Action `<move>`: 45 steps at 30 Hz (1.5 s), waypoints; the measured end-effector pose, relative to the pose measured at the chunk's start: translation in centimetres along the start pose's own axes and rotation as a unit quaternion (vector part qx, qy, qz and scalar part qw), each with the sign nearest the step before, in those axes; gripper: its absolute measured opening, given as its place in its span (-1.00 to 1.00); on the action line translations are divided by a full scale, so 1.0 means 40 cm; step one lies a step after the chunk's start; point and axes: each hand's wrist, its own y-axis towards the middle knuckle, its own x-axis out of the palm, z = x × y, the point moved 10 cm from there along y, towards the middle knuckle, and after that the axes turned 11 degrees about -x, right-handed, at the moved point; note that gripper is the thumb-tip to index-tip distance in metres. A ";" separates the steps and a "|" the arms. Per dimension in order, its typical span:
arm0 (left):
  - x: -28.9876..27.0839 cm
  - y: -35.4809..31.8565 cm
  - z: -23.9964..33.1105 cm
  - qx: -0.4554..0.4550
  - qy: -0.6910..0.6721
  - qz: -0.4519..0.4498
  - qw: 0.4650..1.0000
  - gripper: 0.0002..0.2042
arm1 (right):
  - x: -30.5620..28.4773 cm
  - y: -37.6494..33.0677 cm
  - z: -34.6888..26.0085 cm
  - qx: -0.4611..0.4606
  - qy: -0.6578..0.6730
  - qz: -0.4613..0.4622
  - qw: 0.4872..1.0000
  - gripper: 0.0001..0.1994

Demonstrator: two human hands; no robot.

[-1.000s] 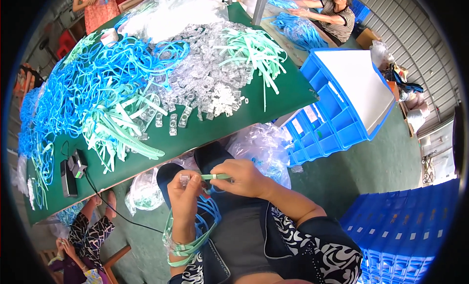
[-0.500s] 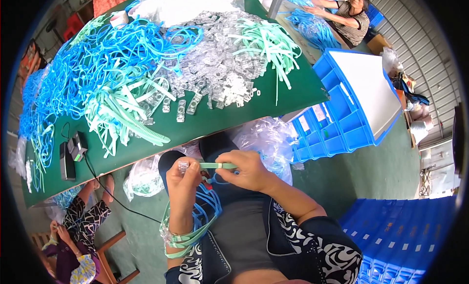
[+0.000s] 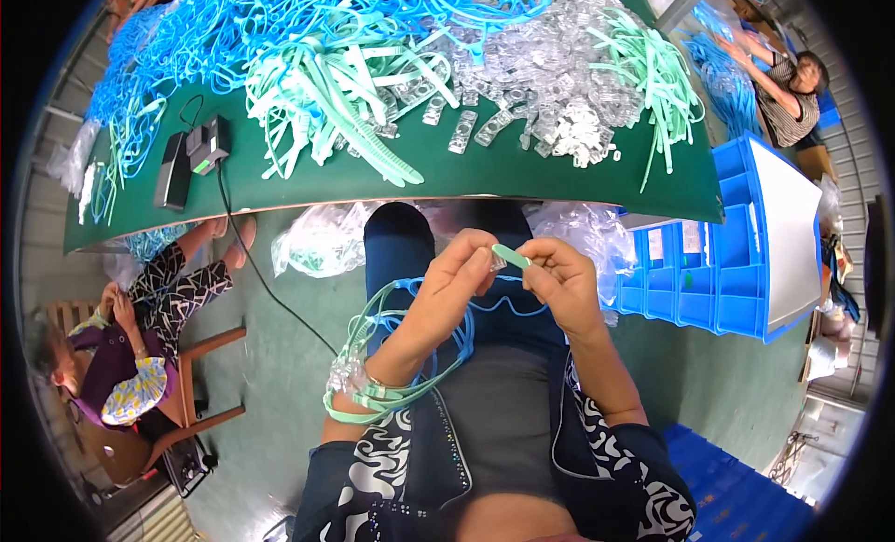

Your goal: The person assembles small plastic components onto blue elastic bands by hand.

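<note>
Over my lap, my left hand [image 3: 461, 270] and my right hand [image 3: 563, 279] work close together, fingers pinched. A short green strap [image 3: 511, 256] spans between their fingertips. My left fingers also grip a clear plastic buckle, mostly hidden behind them. Below the hands hangs a blue cord [image 3: 508, 305]. Looped round my left forearm are several finished-looking green straps [image 3: 365, 417] and blue cords, with clear buckles [image 3: 348, 375] bunched at the wrist.
Ahead stands a green table [image 3: 317, 190] with piled blue cords [image 3: 214, 39], green straps [image 3: 326, 104], clear buckles [image 3: 531, 67] and small white rings [image 3: 580, 137]. A black device [image 3: 207, 146] trails a cable. Blue crates [image 3: 709, 272] stand right. Seated people [image 3: 130, 356] work nearby.
My view has turned, so the table sits further right and higher. The strap between my hands has gone from level and stretched to short and tilted, and my right hand has swung more upright.
</note>
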 end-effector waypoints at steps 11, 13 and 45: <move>-0.002 -0.005 -0.020 -0.003 -0.128 -0.035 0.991 -0.75 | 0.024 -0.009 0.045 0.026 -0.061 -0.049 0.997 -0.78; 0.002 -0.005 -0.024 -0.006 -0.145 -0.043 0.988 -0.75 | 0.019 -0.010 0.058 0.035 -0.069 -0.060 0.995 -0.78; 0.024 -0.019 0.039 0.047 0.253 0.000 0.966 -0.89 | 0.008 -0.003 -0.018 -0.074 0.028 -0.050 0.996 -0.81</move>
